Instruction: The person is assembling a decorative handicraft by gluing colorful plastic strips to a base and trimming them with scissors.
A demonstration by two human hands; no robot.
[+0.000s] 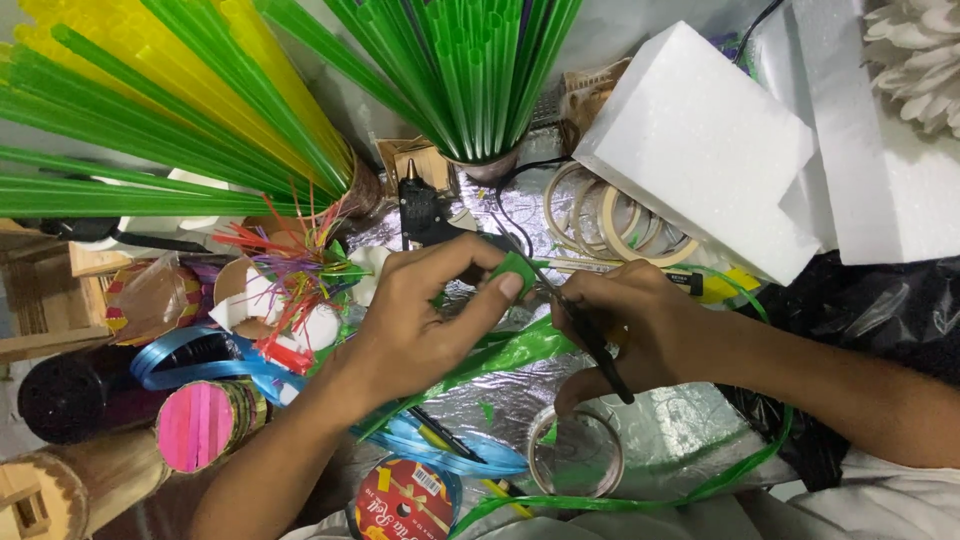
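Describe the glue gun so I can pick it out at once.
Start at the big white foam block at top right, then go left past the tape rings. The glue gun lies there, just above the left hand: black, with a metal tip pointing up.

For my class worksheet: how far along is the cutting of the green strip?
Done: small green offcuts lie on the foil sheet. In hand: the left hand pinches a green strip piece while the right hand works black scissors at it. Left: a long green strip trails uncut below.
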